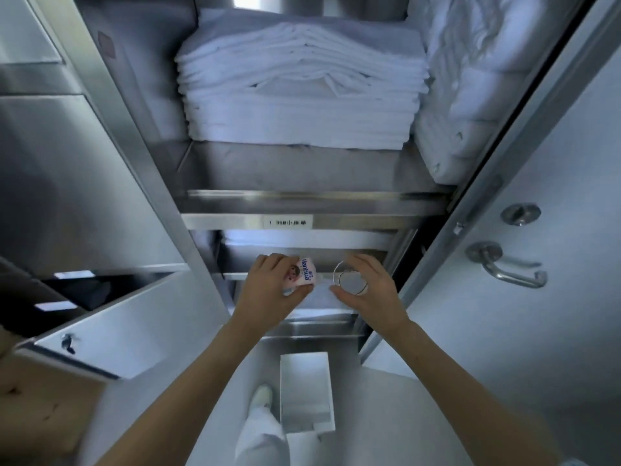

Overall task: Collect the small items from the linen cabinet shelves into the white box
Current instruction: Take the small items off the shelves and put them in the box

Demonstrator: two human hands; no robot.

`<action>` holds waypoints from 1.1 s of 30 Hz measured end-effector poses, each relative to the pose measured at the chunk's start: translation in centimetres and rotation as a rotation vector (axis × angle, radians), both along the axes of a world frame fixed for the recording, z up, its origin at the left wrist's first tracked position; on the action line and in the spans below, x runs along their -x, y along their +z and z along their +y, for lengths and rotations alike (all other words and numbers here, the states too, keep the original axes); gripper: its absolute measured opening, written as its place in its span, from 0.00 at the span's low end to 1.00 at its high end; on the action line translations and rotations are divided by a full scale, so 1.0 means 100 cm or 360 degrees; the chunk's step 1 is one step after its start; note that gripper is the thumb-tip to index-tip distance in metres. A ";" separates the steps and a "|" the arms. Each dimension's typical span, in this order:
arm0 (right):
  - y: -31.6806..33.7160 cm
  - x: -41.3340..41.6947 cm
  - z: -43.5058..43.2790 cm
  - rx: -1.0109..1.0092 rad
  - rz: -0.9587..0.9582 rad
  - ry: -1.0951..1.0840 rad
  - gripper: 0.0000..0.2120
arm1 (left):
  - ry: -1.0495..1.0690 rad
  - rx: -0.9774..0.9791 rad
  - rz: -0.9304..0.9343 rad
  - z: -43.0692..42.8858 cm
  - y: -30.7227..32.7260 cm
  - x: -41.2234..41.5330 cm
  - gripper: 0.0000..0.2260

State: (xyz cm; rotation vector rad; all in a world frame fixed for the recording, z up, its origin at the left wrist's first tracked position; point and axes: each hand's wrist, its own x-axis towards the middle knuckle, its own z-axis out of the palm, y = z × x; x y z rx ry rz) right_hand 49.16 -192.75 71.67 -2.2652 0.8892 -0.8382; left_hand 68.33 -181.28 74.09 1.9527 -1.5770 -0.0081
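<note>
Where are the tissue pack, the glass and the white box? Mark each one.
tissue pack (302, 275), head view, printed wrapper face.
glass (351, 280), head view, clear round middle.
white box (304, 381), head view, bare inside wall.

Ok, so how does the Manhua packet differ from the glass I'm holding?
The Manhua packet is opaque, pink and white with blue lettering; the glass is clear and unmarked. The packet is blocky and flat-sided; the glass is round, its mouth towards the camera. The left hand grips the packet, the right hand the glass. Both are small and neither is in the white box yet.
</note>
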 end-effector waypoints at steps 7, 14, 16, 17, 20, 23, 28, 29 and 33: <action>-0.024 0.040 0.056 -0.0085 0.0024 0.0133 0.25 | 0.0084 -0.0120 0.0100 0.058 -0.022 0.049 0.26; -0.047 0.040 0.080 -0.0265 0.0005 0.0078 0.20 | 0.0069 -0.0257 0.0186 0.079 -0.052 0.052 0.25; -0.060 0.036 0.084 -0.0260 0.0080 0.0014 0.20 | 0.0083 -0.0277 0.0233 0.080 -0.065 0.047 0.24; -0.068 0.035 0.086 -0.0280 0.0096 -0.0016 0.21 | 0.0077 -0.0287 0.0259 0.080 -0.074 0.043 0.24; -0.103 0.029 0.085 -0.0357 0.0087 -0.0134 0.23 | 0.0104 -0.0293 0.0307 0.076 -0.105 0.033 0.23; -0.153 0.024 0.079 -0.0430 0.0069 -0.0222 0.21 | 0.0186 -0.0381 0.0412 0.074 -0.156 0.025 0.23; -0.265 0.017 0.069 -0.0481 0.0151 -0.0275 0.24 | 0.0263 -0.0570 0.0520 0.067 -0.278 0.017 0.23; -0.293 0.016 0.066 -0.0473 0.0169 -0.0261 0.24 | 0.0271 -0.0589 0.0538 0.064 -0.305 0.016 0.23; -0.418 0.009 0.047 -0.0436 0.0221 -0.0177 0.24 | 0.0257 -0.0588 0.0558 0.047 -0.430 0.012 0.23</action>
